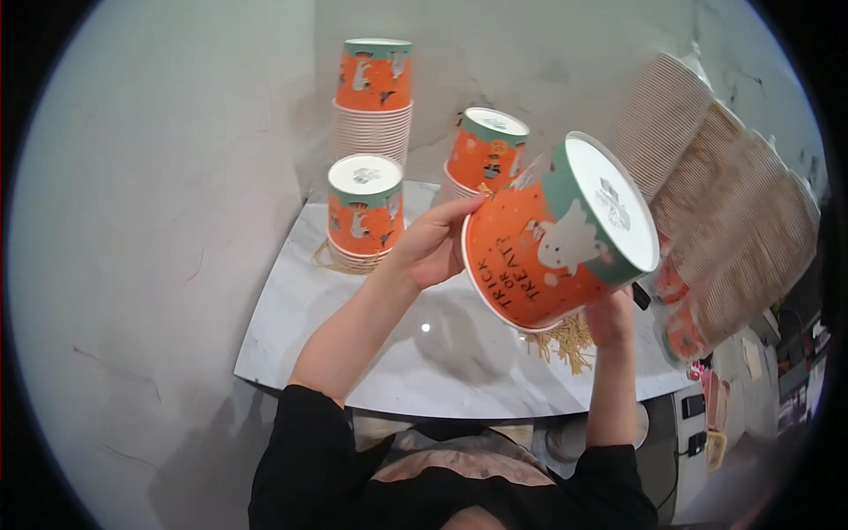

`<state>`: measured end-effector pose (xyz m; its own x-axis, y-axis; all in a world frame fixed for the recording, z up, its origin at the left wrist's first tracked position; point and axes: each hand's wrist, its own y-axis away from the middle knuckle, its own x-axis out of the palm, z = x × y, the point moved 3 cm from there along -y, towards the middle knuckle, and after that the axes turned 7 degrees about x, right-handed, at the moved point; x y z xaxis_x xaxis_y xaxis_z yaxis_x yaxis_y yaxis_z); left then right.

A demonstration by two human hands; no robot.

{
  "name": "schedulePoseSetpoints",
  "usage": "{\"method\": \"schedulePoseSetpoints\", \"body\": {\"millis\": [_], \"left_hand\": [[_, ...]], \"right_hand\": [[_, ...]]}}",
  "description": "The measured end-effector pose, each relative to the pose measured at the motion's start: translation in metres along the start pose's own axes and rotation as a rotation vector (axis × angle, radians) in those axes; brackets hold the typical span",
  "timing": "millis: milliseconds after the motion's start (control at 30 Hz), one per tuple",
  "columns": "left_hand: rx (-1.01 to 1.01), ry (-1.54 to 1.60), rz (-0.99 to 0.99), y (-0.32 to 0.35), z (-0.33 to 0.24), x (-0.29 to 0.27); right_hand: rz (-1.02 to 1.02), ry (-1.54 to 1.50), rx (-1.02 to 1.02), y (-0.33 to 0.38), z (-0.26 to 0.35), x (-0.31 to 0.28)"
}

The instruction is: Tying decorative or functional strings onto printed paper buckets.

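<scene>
Above the white table (pixel 397 371), I hold an orange paper bucket (pixel 530 256) with a green band and a white ghost print. It is tilted and upside down, its white base facing up to the right and its rim toward the lower left. My left hand (pixel 435 246) grips it at the left near the rim, fingers partly hidden behind it. At its lower right, my right hand (pixel 611 318) supports it from beneath, with most fingers out of sight. Just below the bucket, a bundle of tan cords (pixel 570 344) shows beside my right hand.
Upside-down buckets stand in a tall stack (pixel 373 106) at the back left, a shorter stack (pixel 364 212) before it and another stack (pixel 490 150) behind my left hand. Long plastic-wrapped bucket stacks (pixel 715 177) lean at the right. A tan cord (pixel 327 256) lies by the short stack.
</scene>
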<state>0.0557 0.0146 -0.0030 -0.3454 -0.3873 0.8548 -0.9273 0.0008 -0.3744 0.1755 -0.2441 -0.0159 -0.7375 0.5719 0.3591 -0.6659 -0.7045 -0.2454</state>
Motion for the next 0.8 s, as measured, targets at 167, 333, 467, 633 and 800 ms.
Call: {"method": "schedulePoseSetpoints", "body": {"millis": [167,333,467,633,800], "left_hand": [[0.007,-0.075,-0.058,-0.011,-0.015,-0.019],[0.085,-0.304,-0.203,0.004,-0.051,-0.014],[0.192,-0.14,-0.053,0.018,-0.095,-0.018],[0.391,-0.053,-0.158,0.045,-0.138,-0.016],[0.567,-0.896,-0.594,0.086,-0.18,-0.024]], "right_hand": [[0.201,0.407,-0.235,-0.016,0.035,0.037],[0.195,0.398,-0.295,-0.073,0.027,0.067],[0.37,0.429,-0.199,-0.111,0.016,0.095],[0.367,0.219,-0.164,-0.149,-0.007,0.152],[0.275,0.182,-0.18,-0.175,-0.03,0.186]]}}
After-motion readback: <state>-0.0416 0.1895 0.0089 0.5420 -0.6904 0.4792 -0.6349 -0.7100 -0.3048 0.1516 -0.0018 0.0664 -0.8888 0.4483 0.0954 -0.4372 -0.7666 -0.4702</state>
